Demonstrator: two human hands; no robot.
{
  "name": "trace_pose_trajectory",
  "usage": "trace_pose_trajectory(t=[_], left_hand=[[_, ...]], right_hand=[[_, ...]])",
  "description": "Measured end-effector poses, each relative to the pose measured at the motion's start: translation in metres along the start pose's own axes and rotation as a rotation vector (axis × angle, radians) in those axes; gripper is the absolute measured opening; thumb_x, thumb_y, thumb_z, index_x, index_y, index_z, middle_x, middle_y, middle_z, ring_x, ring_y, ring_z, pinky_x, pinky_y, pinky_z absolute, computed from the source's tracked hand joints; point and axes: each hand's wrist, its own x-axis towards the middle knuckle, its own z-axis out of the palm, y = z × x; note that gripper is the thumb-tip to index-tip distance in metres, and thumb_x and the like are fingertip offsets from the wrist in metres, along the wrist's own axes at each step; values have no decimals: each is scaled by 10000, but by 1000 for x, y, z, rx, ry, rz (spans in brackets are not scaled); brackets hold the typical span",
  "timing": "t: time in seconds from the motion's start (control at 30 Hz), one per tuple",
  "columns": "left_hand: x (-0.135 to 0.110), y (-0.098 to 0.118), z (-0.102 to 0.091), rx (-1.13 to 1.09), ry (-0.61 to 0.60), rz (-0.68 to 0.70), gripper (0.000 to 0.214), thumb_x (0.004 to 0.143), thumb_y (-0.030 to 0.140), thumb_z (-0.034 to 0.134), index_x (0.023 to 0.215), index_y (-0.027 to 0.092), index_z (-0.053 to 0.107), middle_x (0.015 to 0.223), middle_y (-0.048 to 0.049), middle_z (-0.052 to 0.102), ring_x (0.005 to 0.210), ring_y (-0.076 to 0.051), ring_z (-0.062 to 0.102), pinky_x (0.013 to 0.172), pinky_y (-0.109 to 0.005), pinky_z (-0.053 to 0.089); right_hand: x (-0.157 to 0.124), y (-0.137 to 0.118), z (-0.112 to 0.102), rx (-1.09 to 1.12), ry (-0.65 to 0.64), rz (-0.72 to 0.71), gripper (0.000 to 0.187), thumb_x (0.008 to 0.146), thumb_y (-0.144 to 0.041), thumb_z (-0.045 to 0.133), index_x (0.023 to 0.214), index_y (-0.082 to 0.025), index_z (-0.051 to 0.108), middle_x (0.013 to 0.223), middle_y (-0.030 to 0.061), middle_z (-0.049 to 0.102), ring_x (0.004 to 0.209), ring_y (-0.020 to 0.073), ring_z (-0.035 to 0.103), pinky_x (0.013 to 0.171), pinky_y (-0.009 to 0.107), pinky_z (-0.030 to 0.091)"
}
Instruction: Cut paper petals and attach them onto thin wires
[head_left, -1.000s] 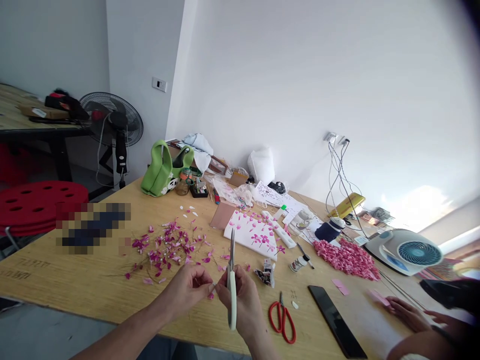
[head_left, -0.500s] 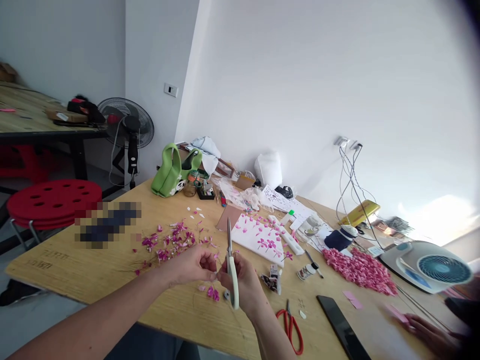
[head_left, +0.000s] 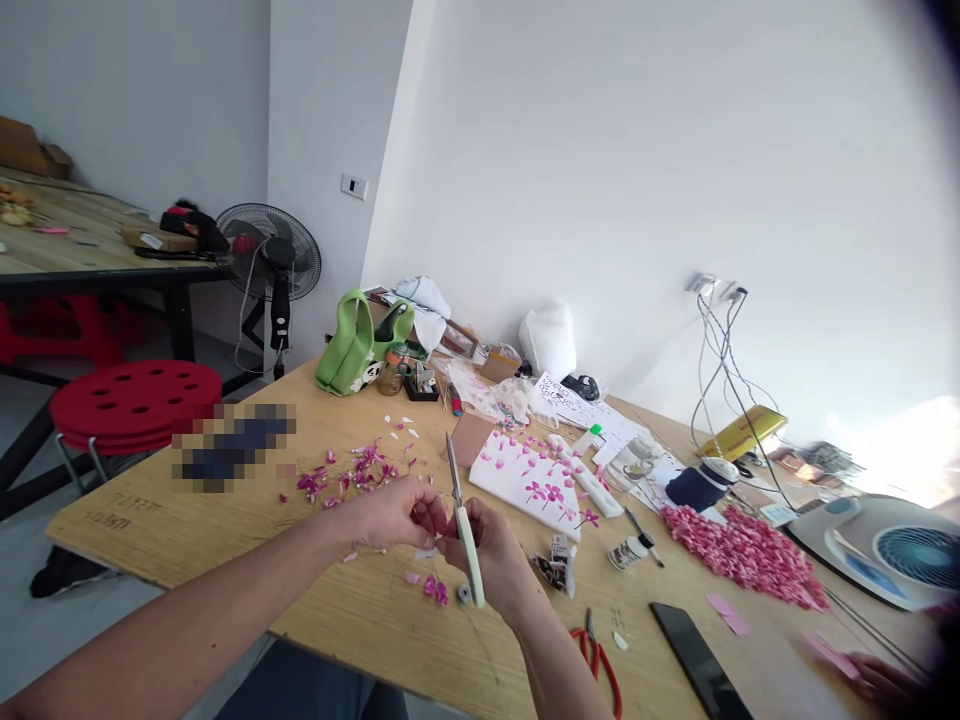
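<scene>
In the head view, my right hand (head_left: 491,560) is closed around scissors with cream handles (head_left: 471,555). Their blades point up and away, held nearly together. Close to it on the left, my left hand (head_left: 401,512) has its fingers curled in a pinch, the fingertips almost meeting those of the right. A small pale piece (head_left: 427,552) shows at the fingertips; it is too small to name. Magenta flower pieces (head_left: 364,470) lie scattered beyond my left hand. Below my hands are a few more magenta flowers (head_left: 436,589) and a small grey spool-like thing (head_left: 464,595).
A white block (head_left: 517,485) bears pink flowers. Red-handled pliers (head_left: 596,655), a black phone (head_left: 701,655), a small bottle (head_left: 630,552) and a pink petal heap (head_left: 742,550) lie to the right. Another person's hand (head_left: 881,680) is at the right edge. A green bag (head_left: 349,350) stands behind.
The view has swung slightly left, so the table's things sit further right. The scissors' blades now tilt more to the left. Both hands remain close together.
</scene>
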Motion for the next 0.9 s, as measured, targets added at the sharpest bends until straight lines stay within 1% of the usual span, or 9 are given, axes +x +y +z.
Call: trace_pose_trajectory(t=[0.07,0.13,0.23,0.33,0.47,0.57,0.7,0.8,0.9], left_hand=[[-2,-1,1,-41,39,12,130,582,97,650,699,151,671,607,37,626,596,-110,542,574,-214,383],[-2,-3,-1,-75,55,4,144,542,92,685,673,147,667,576,38,617,566,-105,532,558,-210,383],[2,-8,-8,-124,81,-17,202,471,71,728,651,140,668,536,34,610,527,-103,525,523,-202,378],[4,-13,-12,-193,148,-8,222,465,90,750,667,135,668,538,29,608,513,-97,518,514,-199,371],[2,-17,-3,-343,317,44,221,516,148,746,708,143,637,588,34,587,547,-88,514,541,-202,371],[-1,-20,13,-473,426,60,241,526,173,733,731,149,610,633,29,586,573,-89,526,566,-211,381],[-4,-24,34,-638,538,44,280,482,162,739,729,144,608,663,23,588,581,-92,530,620,-237,422],[-5,-27,44,-697,623,43,281,489,157,742,736,147,609,644,20,596,611,-110,547,638,-241,431],[-5,-30,49,-679,699,70,270,498,162,741,732,150,608,651,19,610,627,-118,557,638,-238,430]], right_hand=[[-5,-3,-5,-84,23,-29,330,630,-326,734,674,-194,435,579,-58,469,527,87,391,501,213,294],[-12,-10,-15,-146,28,-67,358,693,-439,707,696,-190,450,620,-32,495,581,113,442,547,233,341],[-26,-19,-31,-130,-3,-71,410,778,-577,581,712,-186,476,672,18,549,646,150,506,594,261,392],[-41,-19,-38,-99,26,-49,426,804,-602,538,748,-179,530,708,40,582,662,159,530,600,268,407],[-58,0,-17,-59,126,-53,348,878,-514,496,887,-181,597,832,44,615,744,171,589,642,281,469],[-65,12,13,-70,109,-59,256,908,-362,526,1078,-175,575,1061,58,598,880,178,601,748,345,517],[-70,14,40,-72,72,-66,251,905,-317,542,1126,-201,563,1158,65,570,973,207,582,807,389,513],[-76,10,39,-69,44,-70,246,905,-316,540,1125,-207,565,1162,65,570,978,207,580,809,390,512],[-84,1,17,-72,19,-73,253,910,-317,531,1130,-195,561,1167,69,564,968,200,582,812,388,511]])
